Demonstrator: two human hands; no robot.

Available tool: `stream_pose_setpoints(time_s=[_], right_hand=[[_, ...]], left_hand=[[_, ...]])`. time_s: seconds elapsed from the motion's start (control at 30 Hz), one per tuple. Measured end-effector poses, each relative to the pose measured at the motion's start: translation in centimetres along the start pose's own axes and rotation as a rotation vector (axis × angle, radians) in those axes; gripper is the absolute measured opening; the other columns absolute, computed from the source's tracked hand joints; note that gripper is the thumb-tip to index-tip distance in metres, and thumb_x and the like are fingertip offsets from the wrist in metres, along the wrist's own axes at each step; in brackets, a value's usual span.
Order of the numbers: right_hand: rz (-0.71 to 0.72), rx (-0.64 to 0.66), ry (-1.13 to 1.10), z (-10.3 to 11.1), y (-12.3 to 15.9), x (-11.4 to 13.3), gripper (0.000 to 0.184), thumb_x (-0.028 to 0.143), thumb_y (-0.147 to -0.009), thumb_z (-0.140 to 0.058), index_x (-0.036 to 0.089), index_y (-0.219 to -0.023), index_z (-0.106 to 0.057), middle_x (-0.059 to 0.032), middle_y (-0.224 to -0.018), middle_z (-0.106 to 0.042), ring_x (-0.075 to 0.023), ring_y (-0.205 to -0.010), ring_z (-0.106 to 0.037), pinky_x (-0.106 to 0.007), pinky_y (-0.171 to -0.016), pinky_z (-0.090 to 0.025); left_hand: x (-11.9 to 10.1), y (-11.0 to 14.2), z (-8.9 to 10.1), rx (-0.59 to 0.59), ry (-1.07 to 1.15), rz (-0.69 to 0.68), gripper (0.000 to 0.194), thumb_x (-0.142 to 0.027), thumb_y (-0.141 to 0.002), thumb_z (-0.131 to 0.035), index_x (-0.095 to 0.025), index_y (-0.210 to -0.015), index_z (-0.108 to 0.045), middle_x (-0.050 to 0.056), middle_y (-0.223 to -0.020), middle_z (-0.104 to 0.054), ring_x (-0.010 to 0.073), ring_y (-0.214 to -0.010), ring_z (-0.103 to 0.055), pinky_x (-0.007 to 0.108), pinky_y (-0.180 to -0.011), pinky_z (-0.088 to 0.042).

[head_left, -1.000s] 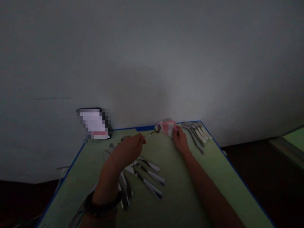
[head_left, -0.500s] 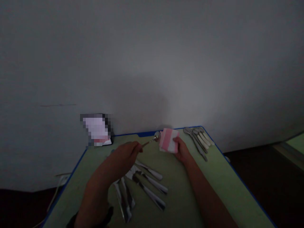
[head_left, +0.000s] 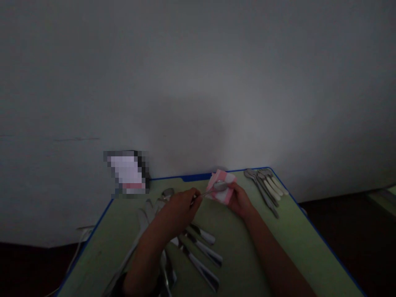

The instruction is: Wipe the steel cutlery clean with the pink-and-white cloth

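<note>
A spoon [head_left: 220, 186] is gripped by its handle in my left hand [head_left: 185, 206], its bowl pointing right. My right hand [head_left: 240, 200] holds a folded pink and white cloth [head_left: 218, 175], and the spoon's bowl lies against the cloth's face near my right fingers. Below my left forearm, several pieces of silvery cutlery [head_left: 202, 268] are spread on the green table [head_left: 235, 255]. Part of that cutlery is hidden by my left arm and hand.
At the table's back right lies a group of cutlery [head_left: 262, 194], some with white handles [head_left: 274, 189]. A blurred-out device with a bright screen [head_left: 126, 171] leans by the wall [head_left: 192, 82] at the back left. A blue edge [head_left: 198, 177] borders the table.
My left hand has moved right, bringing the spoon's bowl from beside the cloth onto it. The cloth has tilted in my right hand. The view has shifted slightly.
</note>
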State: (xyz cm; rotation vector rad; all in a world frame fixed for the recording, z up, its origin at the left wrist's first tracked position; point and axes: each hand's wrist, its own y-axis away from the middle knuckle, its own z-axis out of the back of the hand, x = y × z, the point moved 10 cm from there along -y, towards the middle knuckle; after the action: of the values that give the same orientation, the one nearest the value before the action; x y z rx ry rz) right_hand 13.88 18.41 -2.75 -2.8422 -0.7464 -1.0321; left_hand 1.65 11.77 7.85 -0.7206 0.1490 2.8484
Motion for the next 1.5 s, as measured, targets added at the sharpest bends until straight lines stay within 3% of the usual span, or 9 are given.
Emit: stream_pose_setpoints(time_s=[0.13, 0.23, 0.5, 0.6, 0.73, 0.87, 1.1, 1.27, 1.5], right_hand=[[-0.042, -0.014, 0.012, 0.4, -0.3, -0.4, 0.037, 0.016, -0.074, -0.05, 0.016, -0.111, -0.053, -0.0051, -0.101, -0.068, -0.0213, -0.091, -0.064, -0.044, -0.088, -0.049], [-0.008, -0.036, -0.012, 0.7, -0.6, -0.1, 0.037, 0.016, -0.074, -0.052, 0.016, -0.111, -0.053, -0.0052, -0.099, -0.068, -0.0216, -0.092, -0.064, -0.043, -0.089, -0.048], [0.221, -0.177, 0.027, 2.4, -0.7, 2.3, 0.034, 0.018, -0.069, -0.061, 0.02, -0.103, -0.057, -0.0006, -0.095, -0.068, -0.0186, -0.098, -0.06, -0.037, -0.097, -0.042], [0.299, -0.102, 0.175, 1.4, -0.6, 2.6, 0.032, 0.025, -0.067, -0.067, 0.022, -0.098, -0.061, -0.0009, -0.101, -0.066, -0.0183, -0.1, -0.058, -0.035, -0.096, -0.041], [0.32, 0.015, 0.319, -0.2, -0.5, 2.3, 0.031, 0.047, -0.076, -0.057, 0.022, -0.094, -0.064, -0.0027, -0.105, -0.064, -0.0175, -0.103, -0.055, -0.032, -0.092, -0.042], [0.278, 0.026, 0.421, -0.4, -0.3, 1.9, 0.021, 0.037, -0.074, -0.063, 0.022, -0.09, -0.063, 0.0007, -0.09, -0.064, -0.0129, -0.087, -0.058, -0.026, -0.083, -0.045], [0.143, -0.007, 0.128, 0.4, -0.7, 0.9, 0.024, 0.041, -0.076, -0.059, 0.02, -0.088, -0.061, -0.0005, -0.083, -0.066, -0.013, -0.074, -0.06, -0.027, -0.071, -0.048], [0.236, -0.086, 0.099, 1.3, -1.1, 2.1, 0.017, 0.016, -0.066, -0.067, 0.018, -0.082, -0.061, 0.0, -0.083, -0.067, -0.0121, -0.075, -0.06, -0.025, -0.072, -0.048], [0.29, -0.123, -0.039, 3.2, -1.6, 3.5, 0.012, 0.017, -0.073, -0.055, 0.018, -0.081, -0.064, 0.0016, -0.078, -0.068, -0.0101, -0.071, -0.06, -0.022, -0.073, -0.048]], left_hand=[[0.6, 0.0, -1.6, 0.1, -0.073, 0.009, 0.027, -0.035, -0.088, -0.035, -0.019, -0.087, -0.056, 0.006, -0.086, -0.065, 0.019, -0.08, -0.059, 0.027, -0.066, -0.039], [1.4, 0.1, -1.7, 0.136, -0.086, 0.043, 0.026, -0.037, -0.087, -0.036, -0.019, -0.087, -0.055, 0.006, -0.088, -0.065, 0.0187, -0.079, -0.059, 0.026, -0.064, -0.038], [1.8, 0.0, -0.1, 0.043, -0.148, 0.072, 0.03, -0.038, -0.09, -0.032, -0.019, -0.091, -0.055, 0.007, -0.085, -0.066, 0.0202, -0.083, -0.061, 0.029, -0.072, -0.04], [0.9, -0.2, -0.3, 0.036, -0.2, 0.067, 0.03, -0.036, -0.09, -0.031, -0.018, -0.093, -0.055, 0.007, -0.084, -0.066, 0.0207, -0.081, -0.061, 0.029, -0.07, -0.041], [-0.4, -0.3, 0.4, -0.034, -0.244, 0.061, 0.031, -0.037, -0.092, -0.028, -0.019, -0.098, -0.053, 0.007, -0.081, -0.066, 0.0219, -0.08, -0.062, 0.031, -0.07, -0.041], [-1.5, -0.2, -0.1, -0.01, -0.207, -0.002, 0.031, -0.036, -0.093, -0.027, -0.02, -0.103, -0.051, 0.007, -0.084, -0.067, 0.0216, -0.08, -0.063, 0.031, -0.071, -0.042], [-1.1, -0.2, -1.8, 0.085, -0.216, 0.022, 0.032, -0.035, -0.093, -0.029, -0.018, -0.104, -0.053, 0.011, -0.093, -0.066, 0.0216, -0.088, -0.062, 0.031, -0.076, -0.043], [-0.8, -0.1, -1.7, 0.115, -0.217, 0.039, 0.033, -0.036, -0.093, -0.029, -0.018, -0.102, -0.055, 0.009, -0.092, -0.067, 0.0214, -0.089, -0.062, 0.031, -0.077, -0.042], [0.3, -0.2, -1.4, 0.07, -0.248, 0.086, 0.033, -0.036, -0.092, -0.029, -0.018, -0.096, -0.056, 0.009, -0.089, -0.066, 0.0221, -0.086, -0.062, 0.03, -0.072, -0.042]])
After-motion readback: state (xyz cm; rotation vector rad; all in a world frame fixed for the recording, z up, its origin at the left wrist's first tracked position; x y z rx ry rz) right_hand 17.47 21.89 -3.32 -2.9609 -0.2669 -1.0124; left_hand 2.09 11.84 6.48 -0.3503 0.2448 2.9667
